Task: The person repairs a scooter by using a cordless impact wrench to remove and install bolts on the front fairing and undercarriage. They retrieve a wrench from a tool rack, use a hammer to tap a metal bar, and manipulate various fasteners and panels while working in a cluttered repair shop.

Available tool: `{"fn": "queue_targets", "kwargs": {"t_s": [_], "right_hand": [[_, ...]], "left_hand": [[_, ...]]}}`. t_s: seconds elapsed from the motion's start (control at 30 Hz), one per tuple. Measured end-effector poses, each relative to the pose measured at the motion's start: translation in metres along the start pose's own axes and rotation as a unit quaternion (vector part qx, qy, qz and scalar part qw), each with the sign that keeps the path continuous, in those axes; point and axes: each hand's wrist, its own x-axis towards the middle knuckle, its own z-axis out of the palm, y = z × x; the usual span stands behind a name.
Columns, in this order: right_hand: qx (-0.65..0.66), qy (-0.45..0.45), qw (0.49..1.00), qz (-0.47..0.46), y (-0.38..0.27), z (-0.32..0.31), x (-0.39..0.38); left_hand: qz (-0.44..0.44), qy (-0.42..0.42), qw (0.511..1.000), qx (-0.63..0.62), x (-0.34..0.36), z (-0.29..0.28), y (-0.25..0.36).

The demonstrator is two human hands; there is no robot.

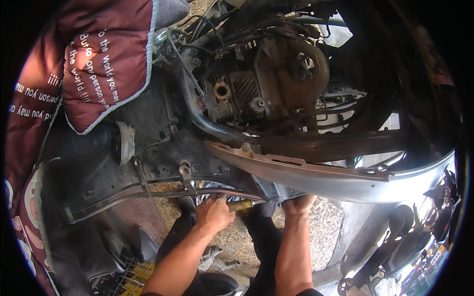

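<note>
My left hand point(214, 215) is closed around a screwdriver point(240, 205) with a yellow handle, whose tip end points right toward the edge of a dark textured footrest piece point(266, 187). My right hand point(299, 203) reaches up under the lower edge of the scooter's silver side panel point(316, 177), beside that footrest piece; its fingers are hidden there. Above the panel the engine point(237, 93) lies exposed, with a round port in its finned cylinder. A metal side rail point(163, 194) runs along the black floorboard point(163, 163), just above my left hand.
A maroon padded cover point(108, 64) hangs at the upper left. Cables and hoses point(207, 37) cross the top. A yellow-and-black item point(140, 274) sits at the lower left, and a grey part point(212, 259) lies on the ground between my arms. Other motorbikes point(400, 246) stand at the right.
</note>
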Motion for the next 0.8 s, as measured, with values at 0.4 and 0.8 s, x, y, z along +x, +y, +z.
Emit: {"fn": "queue_targets", "kwargs": {"t_s": [0.4,0.8], "right_hand": [[-0.018,0.116,0.984,-0.134,0.001,0.001,0.004],[-0.054,0.179,0.965,-0.186,0.002,0.003,0.005]], "left_hand": [[0.203,0.178,0.962,-0.049,0.053,0.055,-0.025],[0.384,0.232,0.892,-0.045,0.098,0.079,-0.038]]}}
